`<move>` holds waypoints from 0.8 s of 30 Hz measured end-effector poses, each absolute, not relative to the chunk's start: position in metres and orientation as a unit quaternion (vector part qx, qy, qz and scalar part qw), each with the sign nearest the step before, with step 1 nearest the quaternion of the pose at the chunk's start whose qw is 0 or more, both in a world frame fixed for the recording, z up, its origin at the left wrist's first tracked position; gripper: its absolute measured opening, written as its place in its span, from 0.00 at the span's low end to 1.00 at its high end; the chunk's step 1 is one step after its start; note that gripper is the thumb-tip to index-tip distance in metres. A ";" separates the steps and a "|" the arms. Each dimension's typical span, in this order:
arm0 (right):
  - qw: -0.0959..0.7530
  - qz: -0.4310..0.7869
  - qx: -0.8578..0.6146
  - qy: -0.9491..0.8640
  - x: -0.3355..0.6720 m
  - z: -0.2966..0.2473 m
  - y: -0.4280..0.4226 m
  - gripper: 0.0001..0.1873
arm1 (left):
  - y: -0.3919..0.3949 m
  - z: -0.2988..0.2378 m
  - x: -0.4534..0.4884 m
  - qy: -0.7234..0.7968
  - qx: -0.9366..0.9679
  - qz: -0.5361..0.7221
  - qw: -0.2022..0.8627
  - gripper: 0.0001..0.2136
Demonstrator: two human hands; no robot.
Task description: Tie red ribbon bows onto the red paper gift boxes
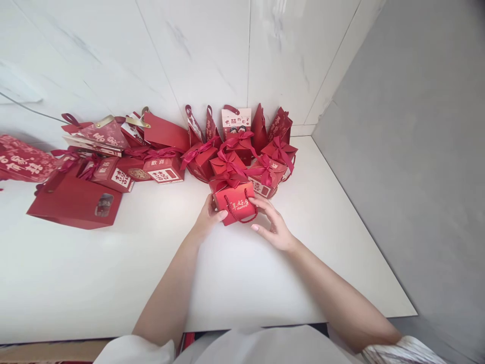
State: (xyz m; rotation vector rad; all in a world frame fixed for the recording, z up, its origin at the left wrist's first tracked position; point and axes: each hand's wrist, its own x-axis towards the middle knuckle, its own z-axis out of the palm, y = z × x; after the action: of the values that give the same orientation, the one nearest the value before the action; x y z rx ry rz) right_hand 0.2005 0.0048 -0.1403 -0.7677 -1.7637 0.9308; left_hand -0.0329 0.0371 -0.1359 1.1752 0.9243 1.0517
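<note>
A small red gift box (235, 205) with gold lettering, a twisted cord handle and a ribbon bow on top sits at the front of the cluster. My left hand (207, 218) grips its left side, thumb on the front face. At its right edge, the fingertips of my right hand (276, 230) touch the box, while the thumb is spread apart from it and the hand is open. Right behind stand more ribbon-tied boxes, among them a red box (227, 164) and a box with a white label (267, 174). The held box hides part of them.
Upright candy bags, one with a pale printed front (237, 121), lean along the marble wall (204, 55). Leftward on the white table (151, 283) lie more boxes (164, 169) and a red handled bag (78, 202). A grey wall (413, 151) borders the right side.
</note>
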 end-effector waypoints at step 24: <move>0.438 0.402 -0.252 -0.764 0.197 -0.122 -0.008 0.18 | 0.033 -0.132 -0.039 0.407 0.558 0.433 0.578 0.40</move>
State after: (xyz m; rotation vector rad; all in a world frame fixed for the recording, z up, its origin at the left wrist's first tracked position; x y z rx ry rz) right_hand 0.1972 -0.0076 -0.1216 -0.6273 -1.8987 0.9983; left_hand -0.0391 0.0335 -0.1322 1.3059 0.9531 1.0136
